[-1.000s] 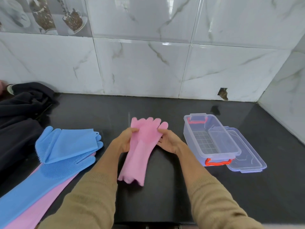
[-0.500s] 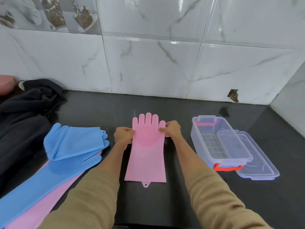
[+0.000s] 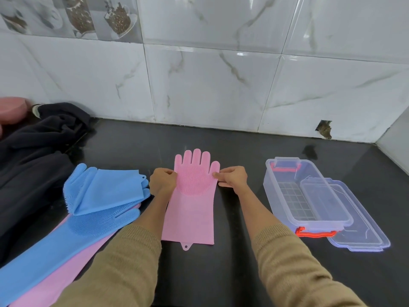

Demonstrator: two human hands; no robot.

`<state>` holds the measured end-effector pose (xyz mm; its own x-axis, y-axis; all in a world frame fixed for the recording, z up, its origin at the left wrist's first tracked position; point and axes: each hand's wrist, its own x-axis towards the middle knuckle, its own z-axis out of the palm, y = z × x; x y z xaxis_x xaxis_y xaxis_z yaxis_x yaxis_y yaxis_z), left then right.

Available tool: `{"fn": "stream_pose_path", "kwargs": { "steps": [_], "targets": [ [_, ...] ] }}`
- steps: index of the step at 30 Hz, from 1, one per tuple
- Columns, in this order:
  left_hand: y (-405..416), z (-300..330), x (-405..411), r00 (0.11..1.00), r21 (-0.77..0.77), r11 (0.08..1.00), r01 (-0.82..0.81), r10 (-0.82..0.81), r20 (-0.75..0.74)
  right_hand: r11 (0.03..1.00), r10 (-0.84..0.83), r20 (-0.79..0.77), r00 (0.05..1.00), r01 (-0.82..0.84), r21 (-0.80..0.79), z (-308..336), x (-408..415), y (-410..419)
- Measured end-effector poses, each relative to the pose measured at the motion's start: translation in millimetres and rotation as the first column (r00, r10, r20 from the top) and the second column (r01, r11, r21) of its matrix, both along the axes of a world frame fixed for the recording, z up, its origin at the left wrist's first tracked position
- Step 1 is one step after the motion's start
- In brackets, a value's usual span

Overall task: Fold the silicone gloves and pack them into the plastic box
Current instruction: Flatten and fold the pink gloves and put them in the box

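Observation:
A pink silicone glove [image 3: 190, 209] lies flat on the black counter, fingers pointing toward the wall, bristled palm up. My left hand [image 3: 162, 181] pinches its left edge at the palm. My right hand [image 3: 232, 178] pinches its right edge by the thumb. To the left lies a folded blue glove [image 3: 106, 189] on top of a flat blue glove [image 3: 66, 238], with another pink glove [image 3: 66, 271] beneath. The clear plastic box [image 3: 276, 189] with red handles stands open at the right, empty except for a grid insert.
The box's clear lid [image 3: 365, 231] lies against the box's right side. Dark cloth [image 3: 33, 156] is heaped at the far left, with a pink object [image 3: 11, 109] behind it. A tiled wall [image 3: 210, 85] borders the counter at the back and right.
The pink glove, held up and draped a second ago, now lies spread flat on the counter. Both hands moved apart to its side edges.

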<state>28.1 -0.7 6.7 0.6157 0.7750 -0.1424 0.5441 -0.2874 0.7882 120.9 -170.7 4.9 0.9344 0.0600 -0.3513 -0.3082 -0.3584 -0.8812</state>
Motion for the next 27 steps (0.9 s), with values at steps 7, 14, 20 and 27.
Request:
{"fn": "stream_pose_path", "kwargs": {
  "steps": [7,14,20,27],
  "targets": [
    [5,-3,0,0.997,-0.013,1.000,-0.022,0.023,0.080,0.996,-0.041,0.056,0.998,0.045,-0.078,-1,2,9],
    [15,0,-6,0.946,-0.046,0.997,-0.061,0.072,0.316,0.977,-0.064,0.405,0.912,0.140,-0.159,10,-19,38],
    [35,6,-29,0.927,-0.005,0.994,-0.107,0.102,0.360,0.991,0.128,0.449,0.884,-0.098,-0.091,8,-40,79],
    [78,11,-85,0.973,0.097,0.995,-0.031,0.008,0.229,0.866,0.500,0.283,0.818,-0.480,-0.144,-2,-82,134]
  ]
}}
